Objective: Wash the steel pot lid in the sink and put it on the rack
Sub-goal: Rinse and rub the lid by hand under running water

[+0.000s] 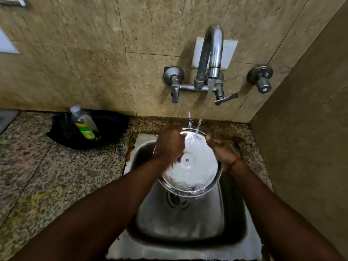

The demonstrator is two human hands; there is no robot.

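The round steel pot lid (195, 166) is held tilted over the steel sink (188, 228), its inner face up and wet. Water runs from the tap (211, 53) onto the lid's upper part. My left hand (170, 146) lies over the lid's left edge, fingers curled on its surface. My right hand (222, 149) grips the lid's right rim from behind; a red thread circles that wrist. No rack is in view.
A black pan (105, 129) sits on the granite counter (47, 176) left of the sink, with a dish soap bottle (85, 123) lying in it. Tiled walls close the back and right sides. The sink drain (177, 200) shows below the lid.
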